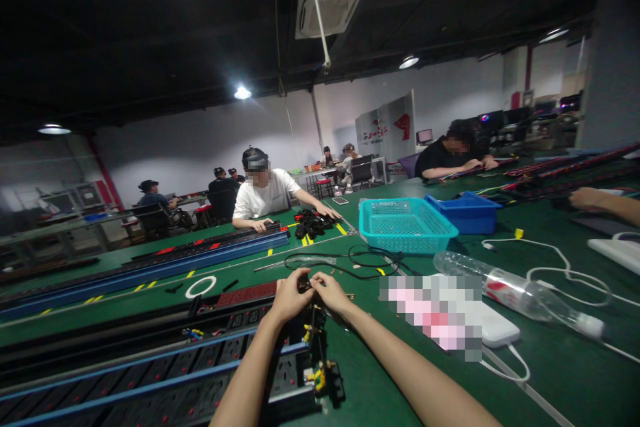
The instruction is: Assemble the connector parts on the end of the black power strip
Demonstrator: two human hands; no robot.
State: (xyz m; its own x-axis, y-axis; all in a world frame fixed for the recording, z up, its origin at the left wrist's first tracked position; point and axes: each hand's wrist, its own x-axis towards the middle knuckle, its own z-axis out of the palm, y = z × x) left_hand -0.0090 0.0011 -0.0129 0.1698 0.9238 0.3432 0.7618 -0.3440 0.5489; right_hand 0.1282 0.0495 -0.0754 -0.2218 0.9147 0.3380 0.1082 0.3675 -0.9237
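My left hand (291, 295) and my right hand (330, 292) meet at the right end of a long black strip with dark red sockets (245, 295). The fingers of both are closed, pinched together on a small dark part that I cannot make out. Below my wrists lie long black socket strips with blue edges (190, 363). Yellow and green wire ends (316, 379) stick out at their right ends, near my left forearm.
Beyond my hands are a black cable (350, 267), a teal basket (407, 223) and a blue bin (465, 212). On the right lie a plastic bottle (515, 290) and a white power bank (493, 323). Across the table a person (270, 193) handles black parts (314, 223).
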